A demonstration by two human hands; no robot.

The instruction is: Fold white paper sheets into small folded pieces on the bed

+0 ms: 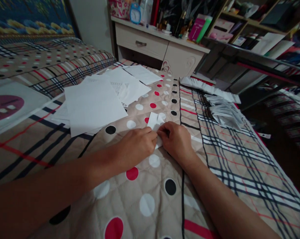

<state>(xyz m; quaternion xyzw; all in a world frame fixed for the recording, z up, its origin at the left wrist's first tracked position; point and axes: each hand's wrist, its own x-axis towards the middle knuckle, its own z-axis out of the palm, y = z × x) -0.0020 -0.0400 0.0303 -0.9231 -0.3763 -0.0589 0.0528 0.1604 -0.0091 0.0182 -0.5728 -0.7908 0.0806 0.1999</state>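
Forearms [90, 174] angle inward, left hand [140, 143] and right hand [178, 141] pinching a small white paper [153, 120] close together.

Pale dresser [178, 57], drawer [150, 39] closed, blue alarm clock [135, 13] upright on dresser's left part, purple box [196, 29] and green tube [204, 30] toward dresser's right end, shelving [250, 22] right of dresser.

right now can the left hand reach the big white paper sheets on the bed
Probably yes: only spotted beige bedspread shows between the left hand and the big white paper sheets, though its fingers would first leave the small white paper piece.
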